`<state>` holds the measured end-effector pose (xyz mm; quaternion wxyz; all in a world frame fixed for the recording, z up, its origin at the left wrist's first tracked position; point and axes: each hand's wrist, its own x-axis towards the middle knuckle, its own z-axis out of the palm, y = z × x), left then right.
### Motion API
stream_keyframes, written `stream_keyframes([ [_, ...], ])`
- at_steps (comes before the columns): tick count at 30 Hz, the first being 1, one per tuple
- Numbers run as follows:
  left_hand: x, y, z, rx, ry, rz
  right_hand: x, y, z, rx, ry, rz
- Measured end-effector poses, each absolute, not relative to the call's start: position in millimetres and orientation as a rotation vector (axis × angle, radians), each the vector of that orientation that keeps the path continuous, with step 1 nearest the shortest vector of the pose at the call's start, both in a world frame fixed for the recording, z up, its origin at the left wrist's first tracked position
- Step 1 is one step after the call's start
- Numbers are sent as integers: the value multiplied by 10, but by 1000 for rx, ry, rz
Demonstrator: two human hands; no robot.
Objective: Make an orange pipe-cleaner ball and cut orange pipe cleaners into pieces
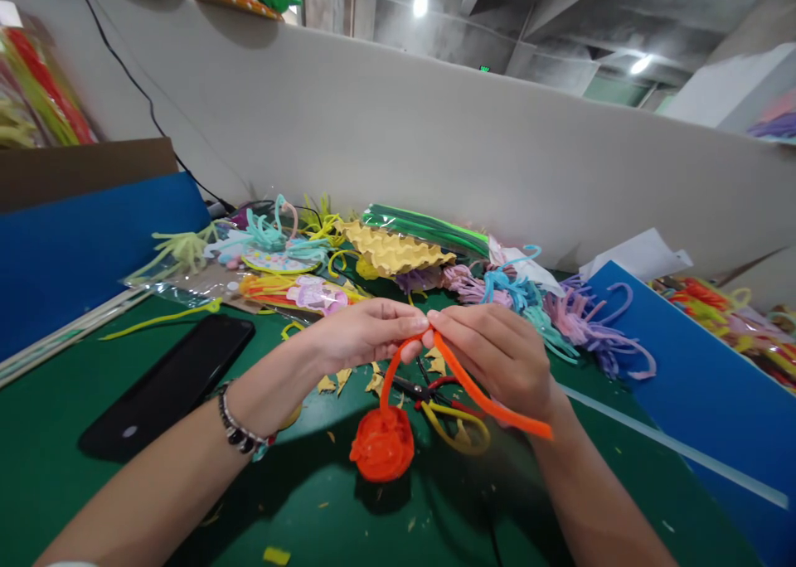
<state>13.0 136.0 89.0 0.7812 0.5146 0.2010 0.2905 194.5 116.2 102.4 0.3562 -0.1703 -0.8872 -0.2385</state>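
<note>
Between both hands runs an orange pipe cleaner [478,394], pinched near its middle. My left hand [371,328] grips it with thumb and fingers closed. Right beside it, my right hand [497,347] pinches the same strip, its fingertips close to the left thumb. One end of the strip slants out to the lower right. From the other end hangs a round orange ball-like piece [382,444], with a crumpled, glossy surface, above the green table. Behind and below the hands lie scissors [429,391] with dark blades and red handles, partly hidden, beside a yellow loop [460,438].
A black phone [171,385] lies at left on the green table [311,509]. Bundles of coloured pipe cleaners [497,285], plastic packets and a yellow egg-carton piece [398,250] line the back wall. Blue panels [696,385] stand at both sides. Small yellow scraps are scattered about.
</note>
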Motion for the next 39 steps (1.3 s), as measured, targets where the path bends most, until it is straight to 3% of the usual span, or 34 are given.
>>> stream_keyframes([
  [4, 115, 1369, 900, 1226, 459, 647, 1941, 1175, 997, -460, -2273, -616],
  [11, 109, 1285, 994, 1732, 721, 735, 1895, 1189, 1001, -672, -2281, -290],
  [18, 103, 1265, 998, 2703, 891, 914, 1887, 1131, 1081, -854, -2302, 32],
  [25, 87, 1260, 1010, 3345, 718, 714, 1891, 1137, 1092, -1001, -2315, 366],
  [31, 57, 1308, 1019, 2983, 766, 876, 1856, 1165, 1033, -1054, -2077, 656],
  [35, 53, 1334, 1004, 2156, 772, 822, 1848, 1158, 1024, -760, -1959, 293],
  [39, 75, 1333, 987, 1755, 649, 688, 1859, 1126, 1076, -593, -2176, -28],
])
